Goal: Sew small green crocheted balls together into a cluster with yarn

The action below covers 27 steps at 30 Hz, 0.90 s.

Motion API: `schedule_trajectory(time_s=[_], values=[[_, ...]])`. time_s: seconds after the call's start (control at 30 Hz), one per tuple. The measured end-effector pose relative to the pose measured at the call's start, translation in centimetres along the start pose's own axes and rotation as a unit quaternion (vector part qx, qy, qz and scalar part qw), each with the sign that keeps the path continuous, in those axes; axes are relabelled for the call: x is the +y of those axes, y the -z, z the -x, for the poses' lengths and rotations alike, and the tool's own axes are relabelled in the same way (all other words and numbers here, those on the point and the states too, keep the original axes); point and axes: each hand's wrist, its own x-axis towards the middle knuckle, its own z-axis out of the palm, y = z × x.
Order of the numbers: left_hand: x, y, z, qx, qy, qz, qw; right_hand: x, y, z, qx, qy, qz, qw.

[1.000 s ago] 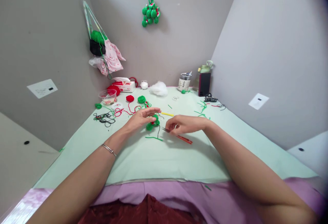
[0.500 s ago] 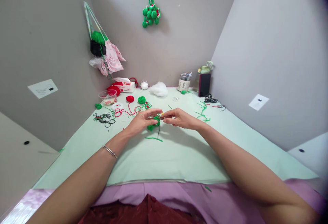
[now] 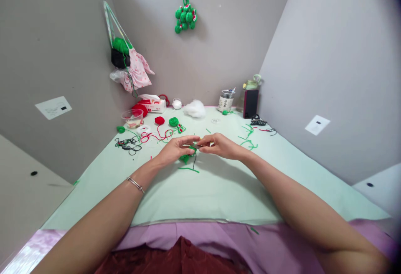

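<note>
My left hand (image 3: 177, 149) is closed on a small green crocheted piece (image 3: 187, 156), which hangs below its fingers. My right hand (image 3: 217, 145) pinches a slim greyish tool, seemingly a crochet hook (image 3: 196, 145), whose tip meets the left fingers. Its far end is hidden between the hands. A dark yarn strand (image 3: 194, 161) hangs from the work towards a cut green yarn piece (image 3: 189, 169) on the table. Just beyond the left hand lies a small green, red and white crocheted piece (image 3: 180, 128).
Behind the hands are a red yarn ball (image 3: 159, 120), a green yarn ball (image 3: 173, 121), white stuffing (image 3: 194, 109) and a tissue box (image 3: 156, 106). Tangled black yarn (image 3: 128, 145) and a plastic tub (image 3: 133, 119) lie left. Right stand a pen can (image 3: 225, 102) and a phone (image 3: 251, 103).
The right hand has tilted slightly and shows more of the grey tool. The fingers of both hands have shifted a little around the green piece.
</note>
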Motion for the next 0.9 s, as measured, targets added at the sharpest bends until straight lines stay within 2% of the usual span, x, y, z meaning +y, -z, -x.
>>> schedule_trajectory(time_s=[0.17,0.33,0.4,0.43,0.53,0.6,0.73,0.83,0.9], values=[[0.2,0.0,0.1,-0.009,-0.006,-0.021,1.000,-0.3,0.6,0.2,-0.019,-0.001,-0.003,1.000],[1.9,1.4,0.7,-0.025,-0.006,-0.068,0.997,-0.4,2.9,0.9,-0.151,-0.034,0.009,0.988],[2.8,2.3,1.1,-0.029,0.000,-0.080,0.996,-0.1,3.1,0.9,-0.168,-0.035,0.029,0.985],[3.2,2.7,1.3,-0.030,0.002,-0.084,0.996,0.1,2.8,0.8,-0.152,-0.034,0.045,0.987],[3.9,3.6,1.5,-0.024,0.009,-0.089,0.996,1.2,1.2,0.1,-0.011,-0.035,0.110,0.993],[3.9,4.0,1.3,0.002,0.007,-0.072,0.997,2.0,-0.1,-0.5,0.042,-0.026,0.142,0.989],[3.4,3.8,0.9,0.057,-0.032,0.011,0.998,2.8,-2.1,-1.4,0.095,0.014,0.120,0.988],[3.4,2.6,0.9,0.029,-0.051,0.076,0.995,2.0,-2.9,-1.7,0.107,0.042,0.029,0.993],[3.6,1.7,1.1,0.006,-0.052,0.104,0.993,1.2,-3.3,-1.7,0.088,0.047,-0.023,0.995]])
